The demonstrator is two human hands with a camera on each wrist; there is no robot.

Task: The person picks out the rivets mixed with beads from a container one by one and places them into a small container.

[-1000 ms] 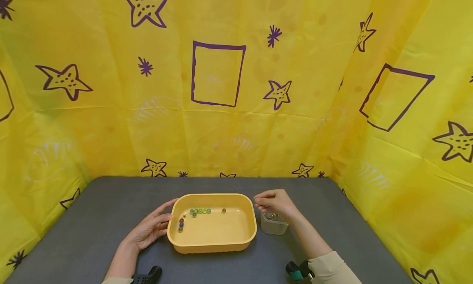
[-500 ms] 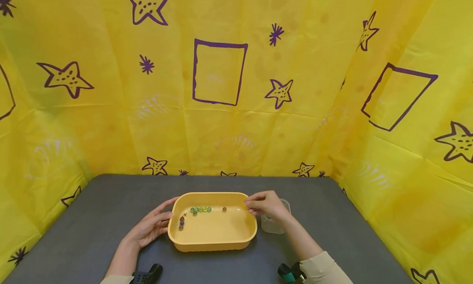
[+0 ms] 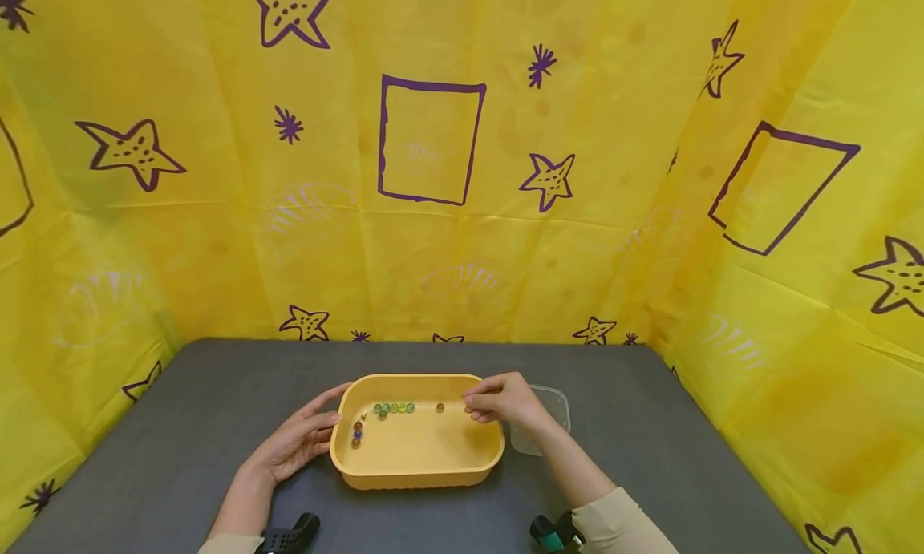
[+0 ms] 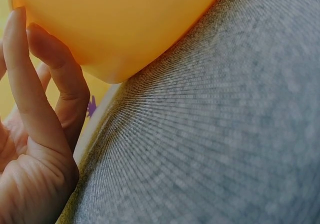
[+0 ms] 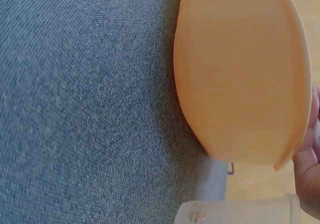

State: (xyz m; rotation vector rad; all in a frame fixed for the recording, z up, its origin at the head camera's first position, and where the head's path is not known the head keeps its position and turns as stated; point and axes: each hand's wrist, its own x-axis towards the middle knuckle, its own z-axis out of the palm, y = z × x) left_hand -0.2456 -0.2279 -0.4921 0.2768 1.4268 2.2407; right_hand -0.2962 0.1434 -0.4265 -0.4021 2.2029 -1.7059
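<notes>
My left hand point(image 3: 297, 438) rests its fairly straight fingers against the left side of a yellow plastic tub point(image 3: 416, 481). In the left wrist view, its fingertips point(image 4: 18, 17) touch the outer wall. My right hand point(image 3: 511, 399) is over the tub's right end, thumb and fingers pinched together. What they pinch is small and mostly hidden; I cannot tell its kind. Inside the tub, several green glass marbles point(image 3: 394, 409) line the back wall. A brown marble point(image 3: 439, 408) sits apart to their right. Near the left wall, a blue marble point(image 3: 357, 434) lies between brownish ones.
A small clear plastic container point(image 3: 550, 400) stands right of the tub, partly hidden by my right hand and forearm. Grey cloth point(image 3: 404, 522) covers the table. Yellow curtains point(image 3: 462, 249) with purple drawings hang behind and at both sides.
My right hand has moved left from beside the clear container to over the tub's right end, fingers still pinched. My left hand stays at the tub; the marbles lie as before.
</notes>
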